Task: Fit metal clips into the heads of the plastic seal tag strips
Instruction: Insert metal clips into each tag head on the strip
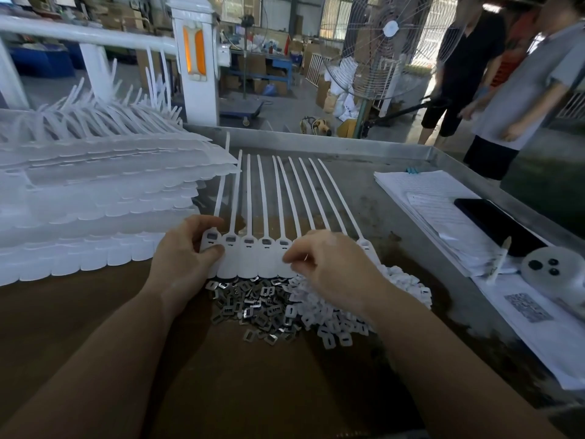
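Pinching the seal tag strip (pixel 253 248) flat on the surface (pixel 364 198), left hand (pixel 186 251) grips its end head, right hand (pixel 329 267) pinches something small I cannot identify, metal clips (pixel 253 308) heaped just beside, stacked strips (pixel 95 198) left, papers (pixel 437 210) right.

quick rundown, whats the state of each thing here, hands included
left hand: pinches the leftmost head of the strip row
right hand: fingers curled over the row's right heads; whether it holds a clip is unclear
strip row: flat on the table, joined side by side, tails pointing away
clips: loose pile
white caps: loose pile beside the clips
strip stack: piled at left
fan: upright
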Available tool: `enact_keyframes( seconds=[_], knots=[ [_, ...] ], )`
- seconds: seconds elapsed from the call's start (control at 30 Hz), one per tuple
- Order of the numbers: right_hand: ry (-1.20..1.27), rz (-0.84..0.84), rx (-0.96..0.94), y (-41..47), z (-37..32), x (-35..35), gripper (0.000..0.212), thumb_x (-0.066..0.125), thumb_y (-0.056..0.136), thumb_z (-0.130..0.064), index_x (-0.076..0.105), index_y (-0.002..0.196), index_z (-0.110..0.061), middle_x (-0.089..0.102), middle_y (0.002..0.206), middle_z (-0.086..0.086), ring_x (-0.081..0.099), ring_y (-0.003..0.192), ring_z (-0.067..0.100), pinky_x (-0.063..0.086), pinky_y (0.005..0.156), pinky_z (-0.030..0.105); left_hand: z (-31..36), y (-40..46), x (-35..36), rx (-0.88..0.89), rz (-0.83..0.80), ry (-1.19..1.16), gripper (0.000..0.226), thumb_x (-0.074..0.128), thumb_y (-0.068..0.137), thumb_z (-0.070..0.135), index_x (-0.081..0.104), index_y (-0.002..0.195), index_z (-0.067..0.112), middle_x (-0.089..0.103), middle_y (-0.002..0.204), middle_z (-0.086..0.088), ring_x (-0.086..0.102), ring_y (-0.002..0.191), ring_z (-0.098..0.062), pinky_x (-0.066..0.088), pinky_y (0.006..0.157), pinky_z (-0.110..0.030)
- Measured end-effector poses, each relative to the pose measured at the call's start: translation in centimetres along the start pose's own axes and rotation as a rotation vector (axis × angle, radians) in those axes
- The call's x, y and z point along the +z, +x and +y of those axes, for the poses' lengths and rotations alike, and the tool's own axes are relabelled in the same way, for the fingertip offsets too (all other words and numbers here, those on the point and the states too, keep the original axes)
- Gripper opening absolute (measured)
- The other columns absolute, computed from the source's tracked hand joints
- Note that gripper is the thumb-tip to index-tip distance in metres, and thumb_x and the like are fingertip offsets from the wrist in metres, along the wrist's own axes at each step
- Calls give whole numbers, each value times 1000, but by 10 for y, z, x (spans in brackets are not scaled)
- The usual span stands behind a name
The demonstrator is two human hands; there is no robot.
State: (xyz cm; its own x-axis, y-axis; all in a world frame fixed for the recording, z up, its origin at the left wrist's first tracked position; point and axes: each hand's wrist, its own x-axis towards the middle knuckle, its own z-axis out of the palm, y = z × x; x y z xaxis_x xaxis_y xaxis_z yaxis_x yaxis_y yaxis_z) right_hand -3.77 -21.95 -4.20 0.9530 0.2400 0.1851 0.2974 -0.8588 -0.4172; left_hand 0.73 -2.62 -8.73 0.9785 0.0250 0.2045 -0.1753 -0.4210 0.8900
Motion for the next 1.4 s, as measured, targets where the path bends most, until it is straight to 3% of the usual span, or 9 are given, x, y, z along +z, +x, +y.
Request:
enact_keyframes(
  seconds=[0.17,0.3,0.47,0.73,0.8,0.9,1.07,1.23,1.4],
  knots=[
    [-78,-106,-70,-2,-13,10,19,59,88,-27,69,103,-21,64,103,-3,55,97,15,39,97,41,-2,1,1,5,-7,7,32,61,86,8,56,103,35,59,105,8,57,98,-13,49,86,-33],
    [-208,-117,-88,-2,-17,17,24,58,87,-38,68,104,-25,60,104,-1,48,103,19,30,96,39,-4,2,1,19,-27,35,30,61,86,10,57,104,34,61,104,5,57,94,-11,47,74,-23],
    [-252,-55,-126,-1,-21,22,17,59,87,-30,69,100,-23,60,99,-2,47,102,18,25,92,34,-2,1,2,24,-53,68,31,61,87,11,55,105,35,61,112,0,57,103,-18,49,90,-41],
    [-159,0,-150,-2,-25,23,8,64,83,-14,68,88,-18,62,95,0,53,96,19,33,95,35,-4,2,2,41,-82,84,34,61,87,11,54,107,37,59,117,1,56,106,-18,48,91,-38],
    [-76,32,-130,-4,-23,22,5,62,84,-14,67,86,-16,64,93,1,55,92,17,38,91,33,-4,2,1,48,-83,78,34,61,86,12,53,106,39,59,116,3,56,105,-16,47,88,-33],
    [-15,94,-83,-4,-19,20,7,57,85,-12,63,85,-15,66,85,1,58,82,17,49,80,34,-5,2,1,37,-85,67,33,61,87,13,53,105,40,58,116,4,55,107,-17,48,93,-41],
    [25,243,-22,-2,-3,13,7,55,86,-8,61,82,-10,65,74,4,58,69,18,51,67,35,-4,3,1,32,-92,60,34,61,86,13,53,105,40,58,119,3,55,110,-18,46,95,-44],
    [5,337,56,-1,18,3,17,53,91,-11,69,97,-12,70,91,3,60,84,15,49,78,29,-4,4,1,64,-83,109,33,62,86,12,55,111,33,57,122,1,53,111,-17,43,97,-36],
    [-103,339,221,2,48,-10,23,51,88,0,69,97,-11,69,91,10,62,84,24,50,79,40,-3,4,2,77,-75,118,34,62,86,12,56,113,32,56,122,2,49,108,-12,40,92,-28]
  ],
)
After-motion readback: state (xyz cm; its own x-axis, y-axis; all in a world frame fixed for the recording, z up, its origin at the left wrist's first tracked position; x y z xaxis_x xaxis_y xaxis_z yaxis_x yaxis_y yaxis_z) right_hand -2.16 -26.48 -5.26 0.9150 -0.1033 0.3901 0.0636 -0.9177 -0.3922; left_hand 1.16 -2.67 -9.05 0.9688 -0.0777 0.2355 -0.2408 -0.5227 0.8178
